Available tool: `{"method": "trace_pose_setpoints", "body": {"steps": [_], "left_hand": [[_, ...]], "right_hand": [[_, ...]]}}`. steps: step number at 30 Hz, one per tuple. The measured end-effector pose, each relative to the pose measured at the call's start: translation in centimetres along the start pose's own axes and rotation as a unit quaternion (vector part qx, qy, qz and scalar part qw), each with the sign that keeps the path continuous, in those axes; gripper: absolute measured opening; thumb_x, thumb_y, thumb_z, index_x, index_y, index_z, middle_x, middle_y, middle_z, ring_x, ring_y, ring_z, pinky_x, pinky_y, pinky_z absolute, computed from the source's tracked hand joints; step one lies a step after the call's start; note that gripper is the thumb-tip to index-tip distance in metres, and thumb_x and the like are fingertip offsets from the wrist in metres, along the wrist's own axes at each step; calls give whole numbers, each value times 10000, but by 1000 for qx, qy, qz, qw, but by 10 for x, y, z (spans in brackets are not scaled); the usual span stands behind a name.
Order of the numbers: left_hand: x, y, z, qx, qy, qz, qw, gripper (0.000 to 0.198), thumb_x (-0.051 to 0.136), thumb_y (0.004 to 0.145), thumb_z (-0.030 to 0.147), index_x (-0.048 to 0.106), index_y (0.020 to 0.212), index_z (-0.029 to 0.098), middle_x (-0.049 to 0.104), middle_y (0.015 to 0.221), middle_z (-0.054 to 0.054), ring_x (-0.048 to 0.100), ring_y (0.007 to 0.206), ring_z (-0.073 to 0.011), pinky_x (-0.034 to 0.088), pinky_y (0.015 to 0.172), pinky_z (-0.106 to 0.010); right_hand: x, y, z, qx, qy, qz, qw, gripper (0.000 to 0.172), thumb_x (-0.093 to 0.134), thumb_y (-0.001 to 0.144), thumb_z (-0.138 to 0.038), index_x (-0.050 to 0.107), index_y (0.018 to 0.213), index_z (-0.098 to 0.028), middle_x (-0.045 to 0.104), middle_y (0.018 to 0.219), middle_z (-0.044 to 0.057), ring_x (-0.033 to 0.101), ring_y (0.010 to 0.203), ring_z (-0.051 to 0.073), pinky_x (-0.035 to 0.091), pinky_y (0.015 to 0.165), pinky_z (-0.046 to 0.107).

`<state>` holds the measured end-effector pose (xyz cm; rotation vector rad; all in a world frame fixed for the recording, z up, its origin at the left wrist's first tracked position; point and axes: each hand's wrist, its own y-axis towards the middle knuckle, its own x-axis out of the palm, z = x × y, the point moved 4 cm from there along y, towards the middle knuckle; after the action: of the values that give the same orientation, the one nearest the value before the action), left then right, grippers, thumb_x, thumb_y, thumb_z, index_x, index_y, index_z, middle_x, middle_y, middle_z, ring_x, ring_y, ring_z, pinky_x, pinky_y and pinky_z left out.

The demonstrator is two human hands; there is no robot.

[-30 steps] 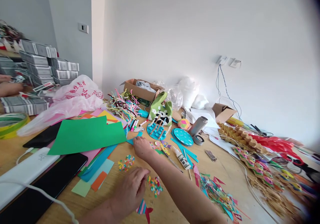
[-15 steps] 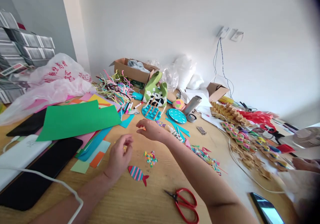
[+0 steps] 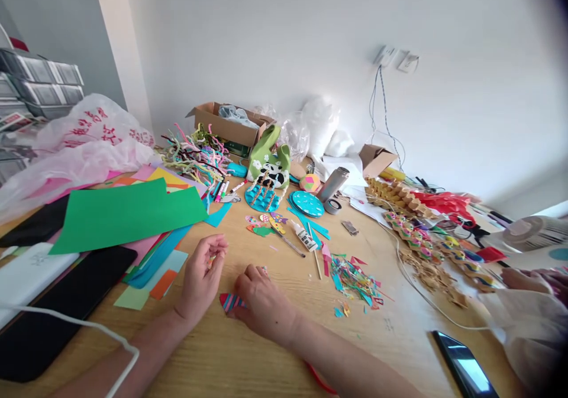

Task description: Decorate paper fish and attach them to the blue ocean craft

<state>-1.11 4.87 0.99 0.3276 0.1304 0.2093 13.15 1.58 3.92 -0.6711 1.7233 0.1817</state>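
Observation:
A striped paper fish (image 3: 228, 303) in red, pink and blue lies on the wooden table. My right hand (image 3: 266, 309) is over it with fingers curled down and the thumb at its lower edge, hiding the tail half. Specks of coloured paper show just behind these fingers. To the left, my left hand (image 3: 202, 280) hovers with its fingers bent towards the thumb. A tiny coloured patch shows between them; whether it is held I cannot make out. Red-handled scissors (image 3: 320, 380) lie mostly hidden under my right forearm.
Green card (image 3: 133, 212) and coloured sheets cover the left side. Beyond my hands are a glue bottle (image 3: 303, 236), small paper cutouts (image 3: 261, 226) and blue discs (image 3: 307, 203). Paper scraps (image 3: 355, 280) and a phone (image 3: 464, 362) lie to the right. Another person's hand (image 3: 528, 280) is at the right edge.
My right hand has come back from the cutouts near the glue bottle down onto the paper fish. My left hand stays in about the same place. The view has shifted slightly.

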Motion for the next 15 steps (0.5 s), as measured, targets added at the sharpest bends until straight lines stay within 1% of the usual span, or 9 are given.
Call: {"method": "trace_pose_setpoints", "body": {"steps": [4, 8, 10, 12, 15], "left_hand": [[-1, 2, 2, 1, 8, -4, 1000, 240, 546, 865, 313, 584, 1062, 183, 670, 1031, -85, 666, 915, -182, 562, 821, -332], [1, 3, 3, 0, 9, -10, 1000, 224, 556, 850, 326, 597, 1020, 185, 683, 989, -82, 672, 895, -188, 568, 806, -334], [1, 3, 2, 0, 9, -14, 1000, 222, 554, 849, 333, 598, 1010, 186, 683, 983, -82, 672, 897, -189, 567, 802, -331], [1, 3, 2, -4, 8, -19, 1000, 227, 552, 849, 338, 598, 1011, 186, 681, 992, -83, 670, 898, -186, 564, 805, -329], [2, 3, 2, -19, 4, -28, 999, 254, 556, 847, 361, 600, 1026, 187, 681, 995, -79, 669, 905, -189, 556, 817, -329]], "right_hand": [[4, 6, 4, 24, 19, -2, 1000, 305, 726, 789, -365, 647, 984, -143, 593, 1077, 115, 563, 1006, 246, 450, 840, 334], [7, 8, 5, 44, 40, 4, 998, 307, 741, 756, -352, 632, 953, -143, 620, 1043, 112, 585, 947, 232, 443, 777, 308], [8, 9, 4, 54, 50, 12, 997, 291, 719, 767, -354, 616, 941, -145, 640, 976, 101, 594, 874, 218, 424, 711, 292], [11, 9, 5, 71, 83, 11, 994, 254, 695, 782, -347, 598, 922, -159, 647, 875, 67, 579, 760, 185, 379, 619, 265], [12, 11, 10, 93, 182, 10, 979, 217, 724, 743, -281, 572, 865, -184, 607, 747, -5, 500, 625, 122, 303, 532, 230]]}}
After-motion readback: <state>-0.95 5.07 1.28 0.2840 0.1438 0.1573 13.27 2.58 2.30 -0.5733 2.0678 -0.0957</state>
